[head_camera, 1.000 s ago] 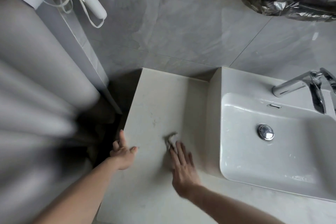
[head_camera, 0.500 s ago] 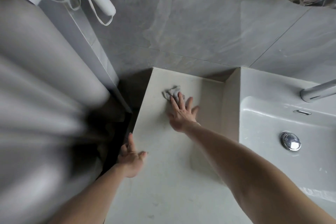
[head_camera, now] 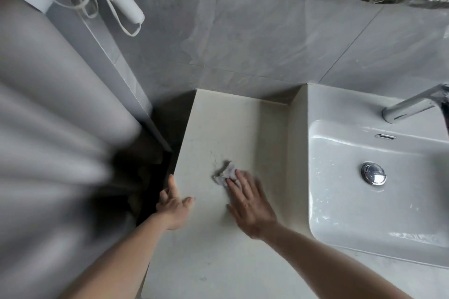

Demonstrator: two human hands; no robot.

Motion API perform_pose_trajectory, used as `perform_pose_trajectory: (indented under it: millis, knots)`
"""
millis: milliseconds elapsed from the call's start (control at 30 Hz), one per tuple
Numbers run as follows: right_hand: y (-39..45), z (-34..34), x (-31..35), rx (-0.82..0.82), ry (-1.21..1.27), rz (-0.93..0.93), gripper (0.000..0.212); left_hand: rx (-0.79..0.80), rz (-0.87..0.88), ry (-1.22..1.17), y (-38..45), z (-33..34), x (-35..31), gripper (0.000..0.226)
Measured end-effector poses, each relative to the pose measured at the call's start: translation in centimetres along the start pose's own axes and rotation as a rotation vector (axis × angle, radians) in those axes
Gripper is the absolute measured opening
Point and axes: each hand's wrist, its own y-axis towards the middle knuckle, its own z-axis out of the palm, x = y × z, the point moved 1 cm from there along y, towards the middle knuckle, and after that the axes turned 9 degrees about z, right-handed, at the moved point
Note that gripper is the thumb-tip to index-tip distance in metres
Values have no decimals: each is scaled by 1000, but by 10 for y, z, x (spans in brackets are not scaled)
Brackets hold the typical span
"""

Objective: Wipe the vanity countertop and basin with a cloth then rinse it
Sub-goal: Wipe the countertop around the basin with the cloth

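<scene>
Near the left edge of the tabletop [head_camera: 218, 124], about midway between its back and front edges, the right hand [head_camera: 250, 204] is pressing a small crumpled grey cloth [head_camera: 224, 173] flat against the pale surface, its fingers straight and slightly spread, only their tips covering the wad. Most of the cloth is showing beyond the fingertips, bunched into a roughly triangular lump whose long axis is running diagonally, one pointed end aiming toward the back edge and the wall, the other toward the left edge; motion blur is softening its outline, so finer folds cannot be told. The left hand [head_camera: 173, 204] is resting at the left edge of the tabletop, holding nothing, fingers loosely extended with the index finger lying along the rim and the thumb on the surface. A few faint dark specks are lying on the tabletop just beyond the cloth. The basin [head_camera: 364, 221] is standing along the right edge, wet streaks glinting on its wall, with the faucet [head_camera: 413, 104] reaching over its back rim. Several risks are judged likely: since only the fingertips are bearing on it, the wad may be slipping out from under them on a fast stroke; a stroke aimed leftward may be carrying cloth and grit over the left edge into the dark gap; and a bunched cloth is covering little area, so patches may be going unwiped.
</scene>
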Motion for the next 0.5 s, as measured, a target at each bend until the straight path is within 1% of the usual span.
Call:
perform_pose_trajectory:
  millis: [133,200,267,333,500]
  knots:
    - [49,-27,-41,-63,84,298,76,13,-1,-7,3,2,3,94]
    - [72,-35,-46,-60,106,414,79,7,5,-3,5,3,4,94]
    - [76,-32,-34,-56,166,479,79,-6,9,4,5,4,4,94]
    - [59,-21,-10,-54,198,440,80,-8,10,3,4,4,3,93]
    - [-41,20,49,-12,102,162,76,-31,23,-13,-1,4,2,92]
